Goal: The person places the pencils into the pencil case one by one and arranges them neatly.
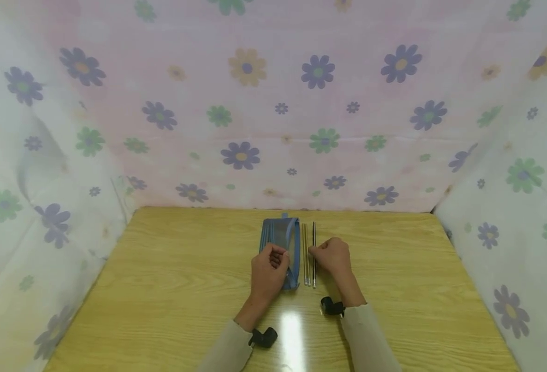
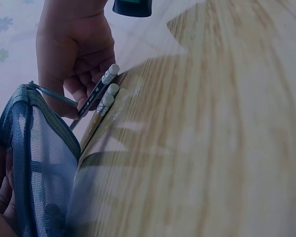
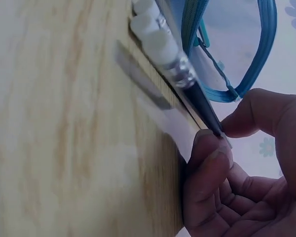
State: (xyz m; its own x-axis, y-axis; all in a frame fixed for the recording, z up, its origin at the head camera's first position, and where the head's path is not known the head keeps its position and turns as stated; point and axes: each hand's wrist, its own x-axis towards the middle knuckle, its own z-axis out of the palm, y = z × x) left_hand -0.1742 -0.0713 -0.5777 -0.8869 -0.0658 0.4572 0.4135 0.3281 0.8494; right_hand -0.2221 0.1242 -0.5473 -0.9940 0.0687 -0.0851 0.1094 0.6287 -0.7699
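Observation:
A blue mesh zippered pencil case (image 1: pixel 281 230) lies on the table, its mouth gaping toward the right. My left hand (image 1: pixel 268 271) grips the case by its near side, thumb and forefinger at the edge of the mouth; its fingers (image 2: pixel 1 177) show at the border of the left wrist view. Just right of the case, my right hand (image 1: pixel 334 257) pinches a dark pencil (image 3: pixel 200 101) between thumb and forefinger, the white eraser end toward me. Two gold-coloured pencils (image 1: pixel 306 258), also with white erasers, lie side by side between the case and the dark pencil.
The wood-grain table (image 1: pixel 175 279) is bounded at the back and both sides by flower-printed cloth (image 1: pixel 273 119). Black wrist cameras sit on the left wrist (image 1: pixel 265 337) and right wrist (image 1: pixel 332 306). Light glares off the table's near middle.

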